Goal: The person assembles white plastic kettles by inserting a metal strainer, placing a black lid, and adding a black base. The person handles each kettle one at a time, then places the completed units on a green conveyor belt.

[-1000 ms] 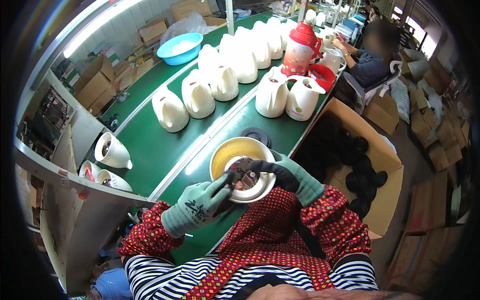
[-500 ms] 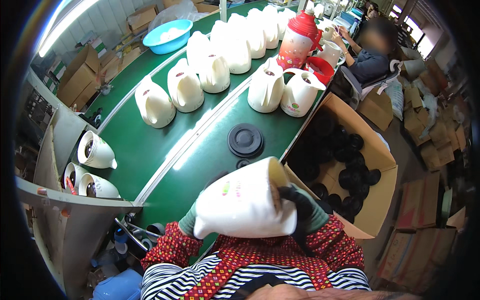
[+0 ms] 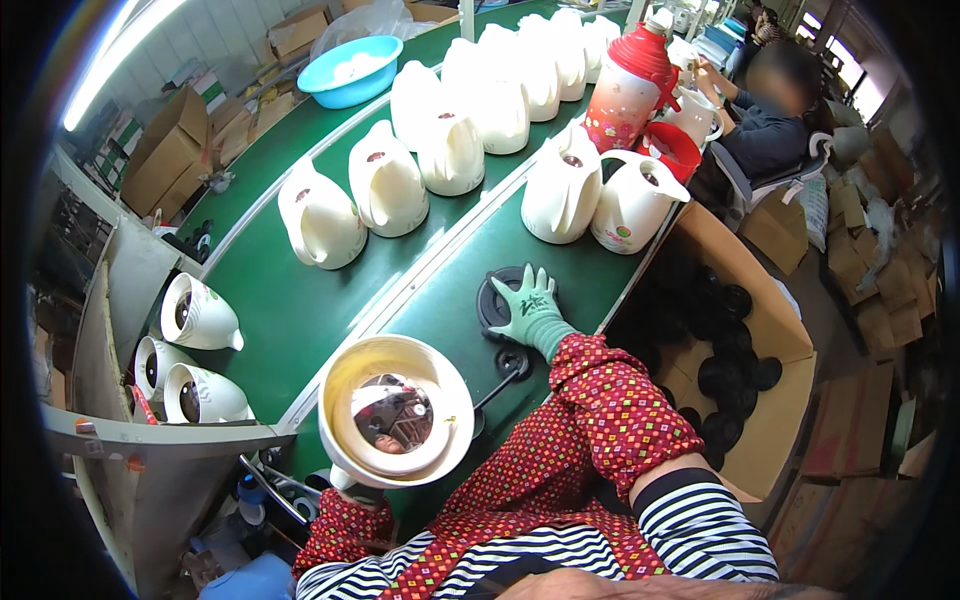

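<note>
My left hand (image 3: 366,493), mostly hidden under a cream-white vacuum jug (image 3: 340,370), holds it above the near part of the green table. The jug's wide round opening faces up at me, with a shiny mirror-like liner inside. My right hand (image 3: 535,312), in a green glove, reaches forward with spread fingers. It lies on a black round disc (image 3: 492,300) on the table. Just nearer than the disc is a small black round piece (image 3: 512,362) with a thin rod beside it.
Several white jugs (image 3: 322,215) stand in rows beyond, with a red flask (image 3: 625,90). More jugs lie at left (image 3: 200,312). At right, a cardboard box (image 3: 775,400) holds black round parts. A co-worker (image 3: 775,130) sits beyond. A blue basin (image 3: 350,80) stands far left.
Both hands were on the jug, which lay sideways. Now it is turned opening up and shifted left in my left hand, while my right hand has let go and reached forward onto the black disc.
</note>
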Motion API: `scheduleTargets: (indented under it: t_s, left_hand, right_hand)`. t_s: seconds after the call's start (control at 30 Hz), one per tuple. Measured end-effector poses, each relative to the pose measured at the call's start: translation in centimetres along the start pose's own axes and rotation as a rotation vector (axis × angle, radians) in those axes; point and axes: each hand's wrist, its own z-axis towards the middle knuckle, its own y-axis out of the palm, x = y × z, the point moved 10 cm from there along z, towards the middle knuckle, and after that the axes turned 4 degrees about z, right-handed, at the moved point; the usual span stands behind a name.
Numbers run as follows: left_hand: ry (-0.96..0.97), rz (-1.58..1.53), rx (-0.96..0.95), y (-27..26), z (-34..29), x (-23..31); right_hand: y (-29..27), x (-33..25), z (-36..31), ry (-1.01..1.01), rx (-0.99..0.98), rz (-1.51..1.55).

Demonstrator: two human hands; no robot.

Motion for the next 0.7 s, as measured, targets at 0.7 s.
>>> scheduleTargets:
  t_s: [0.7]
  left_hand:
    - [0.078,-0.107,-0.378,16.1,1.0,3.0]
  right_hand:
    - [-13.9,-1.5,-32.3,-0.406,0.52,0.974]
